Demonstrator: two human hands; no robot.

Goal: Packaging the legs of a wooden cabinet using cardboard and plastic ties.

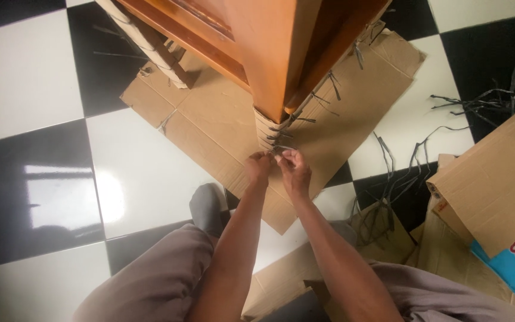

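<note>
An orange wooden piece of furniture [269, 53] stands on flattened cardboard [210, 128]. Its front leg is wrapped in cardboard [263, 132] bound with dark plastic straps [284, 138]. My left hand [258, 167] and my right hand [294, 170] meet at the foot of that leg. Both pinch the ends of one strap between fingertips. A second wrapped leg [162, 59] shows at the back left.
The floor is glossy black and white tile [31, 77]. Loose dark straps [490, 101] lie at the right, and more straps [397, 173] near my right arm. Torn cardboard boxes [496, 179] pile at the lower right. My knees and a grey sock [205, 207] are below.
</note>
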